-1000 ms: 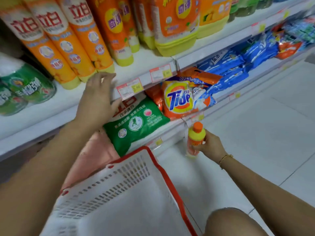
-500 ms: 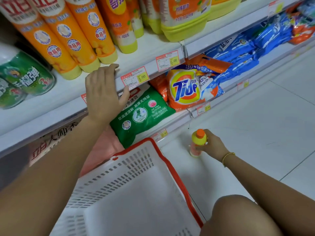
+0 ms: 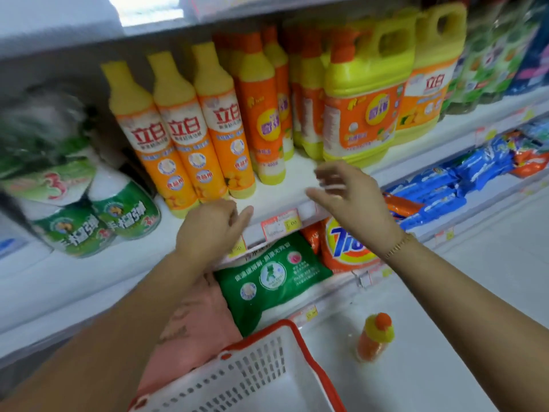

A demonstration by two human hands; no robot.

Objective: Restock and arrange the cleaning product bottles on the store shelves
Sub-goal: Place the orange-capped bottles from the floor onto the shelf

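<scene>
Store shelf (image 3: 285,191), centre frame: left hand (image 3: 212,227) loosely curled at edge, right hand (image 3: 353,197) spread, both empty. Small orange bottle (image 3: 375,337) upright on floor (image 3: 451,322), lower right; advise opening gap before lifting.

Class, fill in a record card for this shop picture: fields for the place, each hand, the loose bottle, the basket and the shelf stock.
Place: store aisle, white shelf of cleaning products
Left hand: at the shelf's front edge, fingers loosely curled, holding nothing
Right hand: open, fingers spread, over the shelf's front edge, holding nothing
Loose bottle: small orange bottle, upright on the floor, apart from both hands
Basket: white basket with red rim, nearest the camera
Shelf stock: tall orange bottles left, handled yellow jugs right
</scene>
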